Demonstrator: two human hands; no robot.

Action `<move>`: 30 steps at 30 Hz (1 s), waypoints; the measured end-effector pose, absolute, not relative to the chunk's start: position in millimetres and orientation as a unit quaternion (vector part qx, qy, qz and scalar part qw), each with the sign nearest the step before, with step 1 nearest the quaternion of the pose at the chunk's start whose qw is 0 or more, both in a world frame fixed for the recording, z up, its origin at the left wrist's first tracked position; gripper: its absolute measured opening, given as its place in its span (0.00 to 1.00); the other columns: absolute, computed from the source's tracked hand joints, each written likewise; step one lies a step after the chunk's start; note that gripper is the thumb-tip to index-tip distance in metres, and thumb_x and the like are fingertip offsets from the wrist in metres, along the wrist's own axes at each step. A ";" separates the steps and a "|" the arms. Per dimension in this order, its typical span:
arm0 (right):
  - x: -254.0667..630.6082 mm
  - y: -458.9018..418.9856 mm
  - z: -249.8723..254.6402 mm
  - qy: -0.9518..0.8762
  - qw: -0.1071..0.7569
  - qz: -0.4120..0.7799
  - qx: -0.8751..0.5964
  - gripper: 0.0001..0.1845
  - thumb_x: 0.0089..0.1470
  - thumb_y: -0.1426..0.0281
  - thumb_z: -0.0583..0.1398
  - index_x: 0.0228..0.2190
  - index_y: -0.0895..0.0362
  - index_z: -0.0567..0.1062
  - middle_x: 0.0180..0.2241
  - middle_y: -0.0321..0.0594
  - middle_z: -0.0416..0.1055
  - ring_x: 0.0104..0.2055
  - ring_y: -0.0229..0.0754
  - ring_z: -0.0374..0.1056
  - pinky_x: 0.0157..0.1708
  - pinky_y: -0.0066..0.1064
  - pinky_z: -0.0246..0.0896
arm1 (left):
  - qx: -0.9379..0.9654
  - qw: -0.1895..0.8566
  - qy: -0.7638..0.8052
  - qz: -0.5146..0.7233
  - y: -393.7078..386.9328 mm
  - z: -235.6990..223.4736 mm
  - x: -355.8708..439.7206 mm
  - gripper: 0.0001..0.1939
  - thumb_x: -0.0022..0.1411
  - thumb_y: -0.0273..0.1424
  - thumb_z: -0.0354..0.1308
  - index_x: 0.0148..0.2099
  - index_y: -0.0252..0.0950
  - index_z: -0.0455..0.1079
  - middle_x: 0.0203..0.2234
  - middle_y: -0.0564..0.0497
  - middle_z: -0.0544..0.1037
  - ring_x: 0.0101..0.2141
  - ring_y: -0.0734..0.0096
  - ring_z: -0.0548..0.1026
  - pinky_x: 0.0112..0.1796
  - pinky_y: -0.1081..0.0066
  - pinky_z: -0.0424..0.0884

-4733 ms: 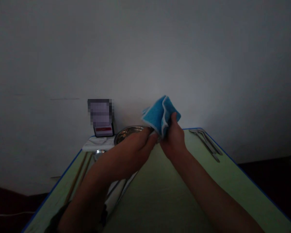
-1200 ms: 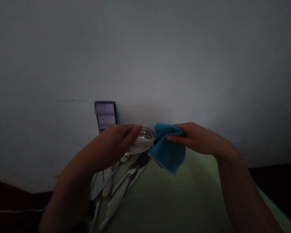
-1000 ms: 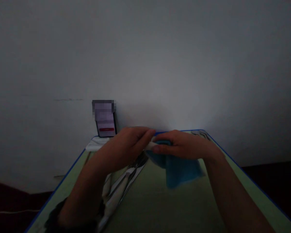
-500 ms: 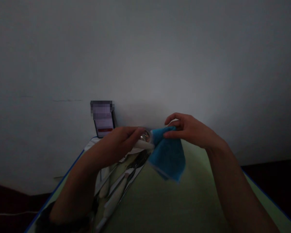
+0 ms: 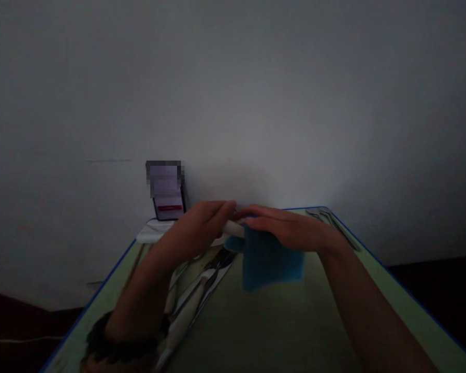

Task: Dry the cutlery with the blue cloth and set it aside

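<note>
My left hand [image 5: 202,223] is closed around a utensil with a white handle [image 5: 234,229]. The utensil's working end is hidden, so its kind does not show. My right hand [image 5: 285,227] grips a blue cloth [image 5: 274,264], fingers and thumb closed over the handle's right end. The cloth hangs below the right hand, above the table, with a fold reaching left under the handle. Both hands almost meet at the fingertips. Beneath and left of them lie several white-handled utensils [image 5: 186,316] with metal ends, partly covered by my left forearm.
A phone [image 5: 169,199] leans against the wall behind a folded white cloth [image 5: 153,232]. Metal tools [image 5: 339,228] lie at the table's far right corner. A wooden stick [image 5: 135,264] lies along the left side. The green table [image 5: 233,331] has a blue edge and meets the wall.
The right hand, apart from the left half a second ago, has moved left and closed over the white handle with the cloth. Earlier it repeatedly moved in and out; the left hand stays gripping.
</note>
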State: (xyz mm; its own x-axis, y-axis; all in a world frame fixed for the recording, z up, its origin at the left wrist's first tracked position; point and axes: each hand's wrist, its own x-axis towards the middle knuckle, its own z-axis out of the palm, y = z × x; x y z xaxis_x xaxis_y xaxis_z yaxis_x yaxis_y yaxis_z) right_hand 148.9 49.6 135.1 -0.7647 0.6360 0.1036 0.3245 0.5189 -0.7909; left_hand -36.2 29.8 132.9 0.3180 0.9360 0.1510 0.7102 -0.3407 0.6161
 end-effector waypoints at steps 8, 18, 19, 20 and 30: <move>167.9 69.6 121.1 -0.829 0.241 0.348 -0.367 0.16 0.43 0.65 0.64 0.35 0.55 0.69 0.36 0.38 0.71 0.38 0.41 0.68 0.36 0.32 0.61 | 0.746 0.249 0.545 0.289 32.7 130.6 -41.1 0.22 0.63 0.43 0.40 0.26 0.35 0.65 0.14 0.57 0.67 0.16 0.75 0.64 0.20 0.77 0.59; 157.7 64.8 126.2 -0.799 0.347 0.340 -0.354 0.10 0.51 0.64 0.58 0.30 0.58 0.70 0.28 0.37 0.69 0.31 0.37 0.66 0.31 0.28 0.59 | 0.786 0.203 0.538 0.230 27.8 135.8 -41.1 0.23 0.64 0.44 0.39 0.33 0.35 0.69 0.21 0.54 0.73 0.22 0.72 0.70 0.25 0.75 0.63; 156.5 64.6 125.5 -0.804 0.348 0.320 -0.359 0.09 0.51 0.64 0.58 0.30 0.58 0.70 0.28 0.37 0.69 0.31 0.36 0.65 0.31 0.28 0.59 | 0.790 0.189 0.540 0.220 26.7 137.3 -41.9 0.23 0.64 0.44 0.39 0.34 0.35 0.70 0.21 0.53 0.74 0.23 0.71 0.71 0.25 0.75 0.63; 156.0 64.9 124.9 -0.811 0.345 0.302 -0.365 0.08 0.51 0.65 0.57 0.30 0.58 0.70 0.28 0.37 0.69 0.31 0.36 0.65 0.31 0.29 0.58 | 0.794 0.178 0.542 0.211 26.0 138.8 -43.7 0.23 0.64 0.44 0.39 0.35 0.35 0.70 0.22 0.53 0.74 0.23 0.71 0.71 0.25 0.75 0.63; 178.8 70.6 128.9 -0.811 0.346 0.280 -0.378 0.09 0.53 0.63 0.56 0.32 0.56 0.68 0.29 0.36 0.68 0.31 0.37 0.64 0.28 0.28 0.58 | 0.786 0.161 0.567 0.186 29.1 141.7 -65.6 0.24 0.63 0.43 0.39 0.32 0.34 0.71 0.18 0.54 0.72 0.19 0.73 0.67 0.21 0.77 0.60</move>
